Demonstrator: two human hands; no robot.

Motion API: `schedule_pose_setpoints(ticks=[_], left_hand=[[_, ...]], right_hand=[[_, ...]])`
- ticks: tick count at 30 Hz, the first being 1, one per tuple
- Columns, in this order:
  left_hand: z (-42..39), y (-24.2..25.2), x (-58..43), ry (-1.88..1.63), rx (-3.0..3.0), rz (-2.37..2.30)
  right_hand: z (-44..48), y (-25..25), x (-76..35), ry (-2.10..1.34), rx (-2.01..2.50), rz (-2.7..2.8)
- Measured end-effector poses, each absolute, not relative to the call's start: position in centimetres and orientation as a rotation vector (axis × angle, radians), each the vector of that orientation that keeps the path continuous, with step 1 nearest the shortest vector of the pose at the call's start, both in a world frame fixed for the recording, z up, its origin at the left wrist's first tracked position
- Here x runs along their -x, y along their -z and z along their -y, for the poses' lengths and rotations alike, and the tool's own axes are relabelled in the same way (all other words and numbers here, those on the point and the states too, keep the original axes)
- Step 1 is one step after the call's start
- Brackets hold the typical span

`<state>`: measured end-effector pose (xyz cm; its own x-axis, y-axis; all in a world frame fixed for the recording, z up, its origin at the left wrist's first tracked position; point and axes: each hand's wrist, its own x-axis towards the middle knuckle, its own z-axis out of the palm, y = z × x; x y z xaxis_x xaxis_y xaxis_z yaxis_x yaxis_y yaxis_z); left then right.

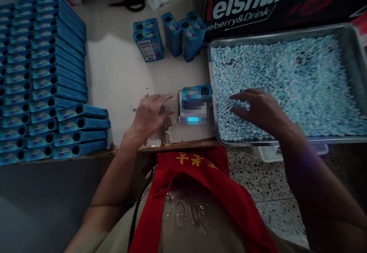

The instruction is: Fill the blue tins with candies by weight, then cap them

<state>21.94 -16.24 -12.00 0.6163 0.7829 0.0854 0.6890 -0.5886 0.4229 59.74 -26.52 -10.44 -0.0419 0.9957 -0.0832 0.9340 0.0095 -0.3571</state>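
A small digital scale (193, 111) with a lit blue display sits near the table's front edge. One blue candy box (192, 92) rests on top of it, partly blurred. My left hand (150, 113) hovers left of the scale, fingers apart and nothing in them. To the right, my right hand (256, 109) is over a metal tray (215, 127) filled with small pale-blue and white candies (286, 73). Its thumb and fingers are spread, with no candy visible between them. Whether the fingertips touch the candies I cannot tell.
Rows of blue boxes (63, 65) with round holes are stacked at the left. Several more boxes (149, 41) stand behind the scale. Black scissors (133, 2) lie at the back. A black carton (246, 8) stands behind the tray, whose front edge overhangs the table.
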Motion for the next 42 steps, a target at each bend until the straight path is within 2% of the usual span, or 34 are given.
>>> schedule_pose_setpoints(ticks=[6,14,21,26,30,36,42], left_hand=[[15.8,12.5,-22.1,-0.516,-2.395,-1.153],[15.5,13.2,-28.1,-0.707,-2.045,-0.98],[14.7,13.0,-27.8,-0.651,-2.079,-0.952],[15.7,12.6,-25.4,-0.608,-2.095,-1.009],[16.0,12.5,-23.6,-0.616,-2.088,-1.08],[15.6,12.9,-22.4,-0.651,-2.002,-1.104],[15.9,12.5,-21.7,-0.649,-2.044,-1.099]], right_hand=[[25.2,11.0,-58.0,-0.428,1.984,2.181],[24.3,10.9,-56.2,-0.638,1.921,1.607],[24.5,11.4,-56.6,-0.348,2.055,2.249],[23.7,11.1,-56.5,-0.421,2.197,2.346],[23.8,9.9,-58.0,-0.566,2.202,2.056],[23.5,6.2,-57.7,-0.608,2.093,1.776],[21.0,1.8,-53.4,-0.566,1.887,1.938]])
